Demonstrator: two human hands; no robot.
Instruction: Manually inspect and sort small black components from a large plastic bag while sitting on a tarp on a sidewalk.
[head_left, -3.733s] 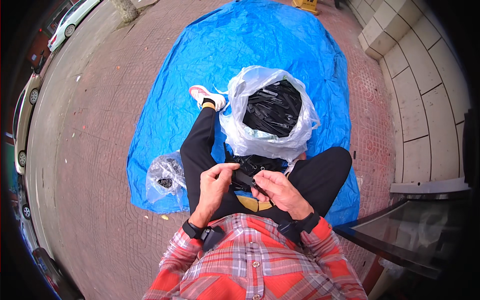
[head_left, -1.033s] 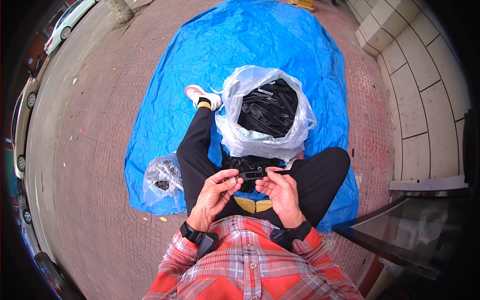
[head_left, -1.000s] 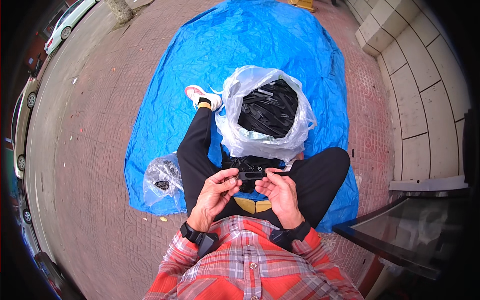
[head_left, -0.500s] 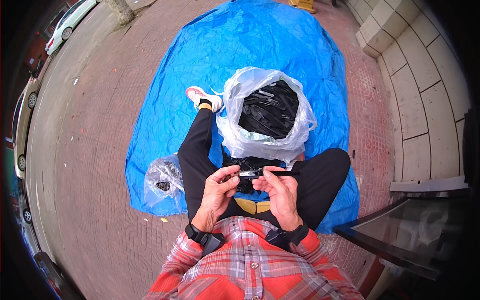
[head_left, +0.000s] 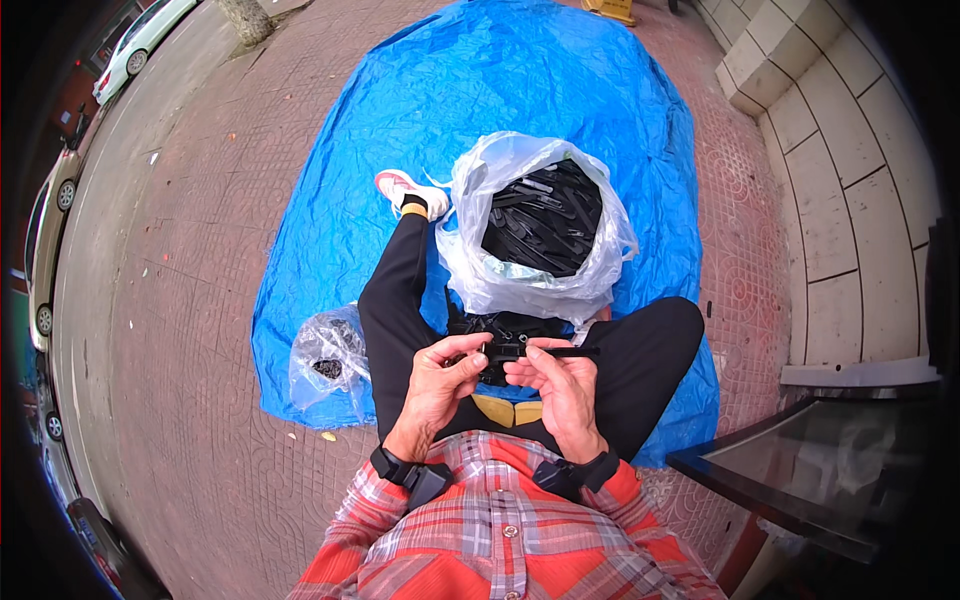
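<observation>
One large white plastic bag (head_left: 468,270) serves as reference. One slim black piece (head_left: 507,351) is in hand, on the near side of the bag. Left hand (head_left: 437,388): thumb and forefinger clamped on its left end. Right hand (head_left: 560,388): thumb and fingers clamped on it farther right. Inside the bag — many black pieces (head_left: 545,220), too overlapped to count. One pile of black parts (head_left: 515,325) lies just nearer than the bag; one small clear bag (head_left: 343,342) sits to its left. One blue sheet (head_left: 520,70) lies beneath the bag.
</observation>
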